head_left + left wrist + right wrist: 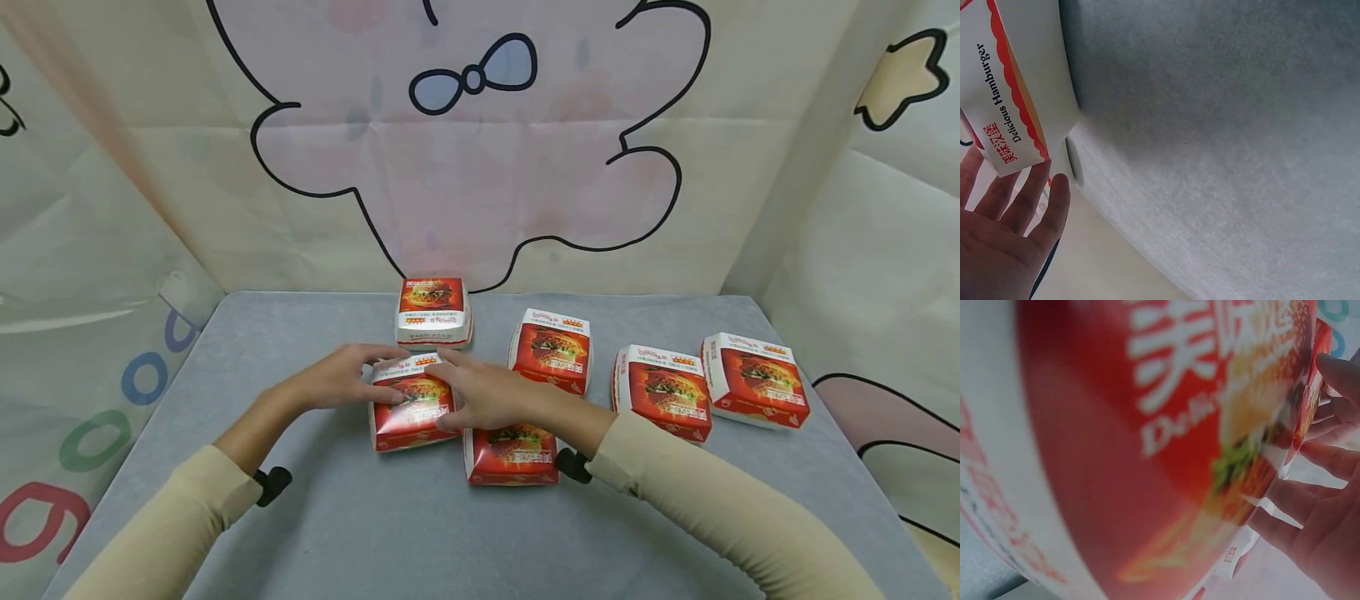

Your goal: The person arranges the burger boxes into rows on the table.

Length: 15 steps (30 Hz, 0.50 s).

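Observation:
A red and white hamburger box sits in the middle of the table between both hands. My left hand holds it from the left, thumb over the printed top and fingers along the far side. From the right, my right hand grips the same box, its thumb at the right edge and fingers at the far edge. Under the right wrist lies another hamburger box, partly hidden, with its top close up in the right wrist view. The left wrist view shows the box's white printed side against the left fingertips.
Directly behind the held box stands a matching box. To the right are a box, a further one and one at the far right. Grey cloth covers the table; a printed curtain hangs behind it.

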{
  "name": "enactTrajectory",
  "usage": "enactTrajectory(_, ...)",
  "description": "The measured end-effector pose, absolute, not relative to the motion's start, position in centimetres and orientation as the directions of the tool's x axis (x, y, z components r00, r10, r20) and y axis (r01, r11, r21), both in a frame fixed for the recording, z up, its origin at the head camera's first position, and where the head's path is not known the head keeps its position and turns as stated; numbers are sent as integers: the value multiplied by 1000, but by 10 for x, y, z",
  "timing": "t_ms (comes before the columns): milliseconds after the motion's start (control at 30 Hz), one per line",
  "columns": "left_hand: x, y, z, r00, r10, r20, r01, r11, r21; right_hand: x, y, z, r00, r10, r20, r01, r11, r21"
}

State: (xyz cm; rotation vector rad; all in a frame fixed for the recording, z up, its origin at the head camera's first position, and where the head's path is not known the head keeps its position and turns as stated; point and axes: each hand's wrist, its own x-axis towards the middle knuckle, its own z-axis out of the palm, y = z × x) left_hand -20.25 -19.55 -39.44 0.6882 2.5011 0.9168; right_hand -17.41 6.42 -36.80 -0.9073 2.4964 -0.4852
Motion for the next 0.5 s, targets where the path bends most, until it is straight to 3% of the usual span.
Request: enactTrajectory(500, -200, -190, -394, -802, 574, -167, 331, 659, 675, -175, 68, -368, -694, -658, -293, -515, 737, -437)
